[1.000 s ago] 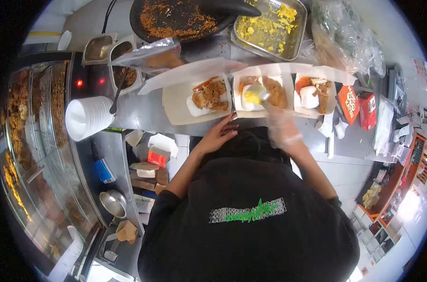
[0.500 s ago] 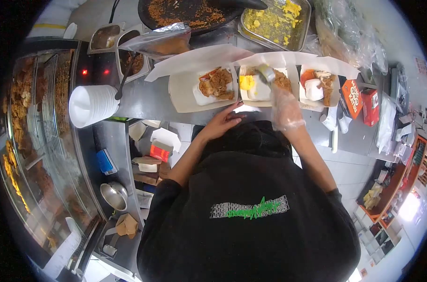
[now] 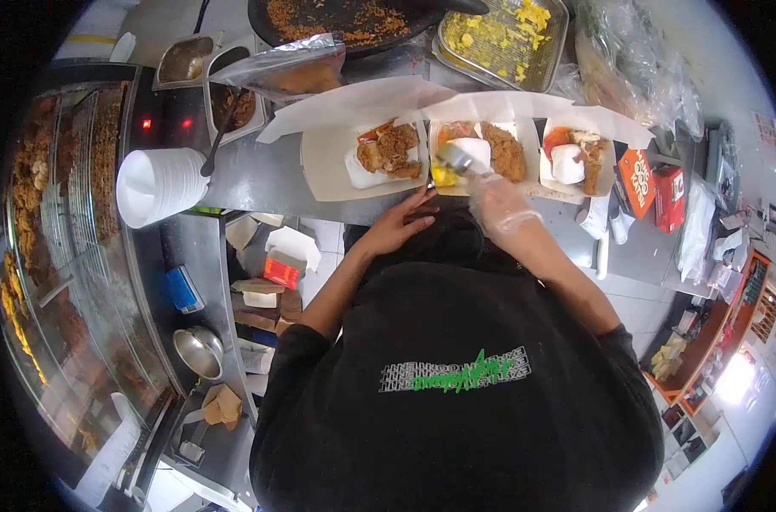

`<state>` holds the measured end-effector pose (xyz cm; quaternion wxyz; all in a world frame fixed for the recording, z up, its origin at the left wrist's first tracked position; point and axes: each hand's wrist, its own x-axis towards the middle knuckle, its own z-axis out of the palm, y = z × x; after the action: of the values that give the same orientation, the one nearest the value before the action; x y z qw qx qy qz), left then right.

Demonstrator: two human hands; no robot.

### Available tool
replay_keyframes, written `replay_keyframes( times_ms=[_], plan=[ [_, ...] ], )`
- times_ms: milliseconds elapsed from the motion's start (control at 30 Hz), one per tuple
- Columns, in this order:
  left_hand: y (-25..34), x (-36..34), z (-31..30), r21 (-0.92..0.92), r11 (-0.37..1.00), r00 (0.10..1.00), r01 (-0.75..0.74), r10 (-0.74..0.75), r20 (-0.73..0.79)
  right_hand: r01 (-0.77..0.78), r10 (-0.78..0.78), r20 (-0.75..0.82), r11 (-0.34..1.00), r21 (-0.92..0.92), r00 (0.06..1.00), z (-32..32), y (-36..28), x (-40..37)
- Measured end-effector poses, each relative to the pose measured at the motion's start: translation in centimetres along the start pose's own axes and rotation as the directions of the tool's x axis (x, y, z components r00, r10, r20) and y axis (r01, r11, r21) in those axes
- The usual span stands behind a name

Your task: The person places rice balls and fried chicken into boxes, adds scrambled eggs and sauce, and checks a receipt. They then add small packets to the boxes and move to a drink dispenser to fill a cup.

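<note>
My right hand [image 3: 506, 205], in a clear plastic glove, is closed around a metal spoon [image 3: 455, 157]. The spoon's head is over the left side of the middle paper box [image 3: 531, 154], by yellow scrambled egg [image 3: 443, 177]. White rice [image 3: 471, 152] and a piece of fried chicken [image 3: 506, 154] lie in that box as well. Bare and with thumb and fingers apart, my left hand [image 3: 402, 224] has its fingertips at the near left corner of the middle box. Left of it stands another box [image 3: 318, 166] with rice and chopped fried chicken [image 3: 392, 147].
On the right is a third filled box [image 3: 567, 189], then orange cartons [image 3: 637, 182] and a knife [image 3: 602, 254]. Behind are a tray of egg [image 3: 501, 51], a dark pan [image 3: 337, 21] and a plastic bag [image 3: 294, 68]. White bowls [image 3: 162, 188] are stacked left, beside a glass food display [image 3: 81, 256].
My right hand and the spoon have moved left and nearer to me. The egg that lay at the upper left of the middle box now shows at its lower left corner. My left hand stays put.
</note>
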<state>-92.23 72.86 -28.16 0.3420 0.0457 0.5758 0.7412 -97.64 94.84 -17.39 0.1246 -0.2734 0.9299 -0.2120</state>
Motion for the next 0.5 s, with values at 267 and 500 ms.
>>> replay_keyframes(
  times_ms=[267,500],
  plan=[
    [0.2,0.0,0.3,0.003,1.000,1.000,0.020,-0.020,-0.005,-0.198,0.182,0.324,0.980,0.018,0.928,-3.1,-0.8,2.8],
    [-0.2,0.3,0.2,0.053,0.999,1.000,-0.007,0.008,-0.016,-0.087,0.236,-0.187,0.811,0.579,0.954,-15.5,4.0,-0.1]
  ],
)
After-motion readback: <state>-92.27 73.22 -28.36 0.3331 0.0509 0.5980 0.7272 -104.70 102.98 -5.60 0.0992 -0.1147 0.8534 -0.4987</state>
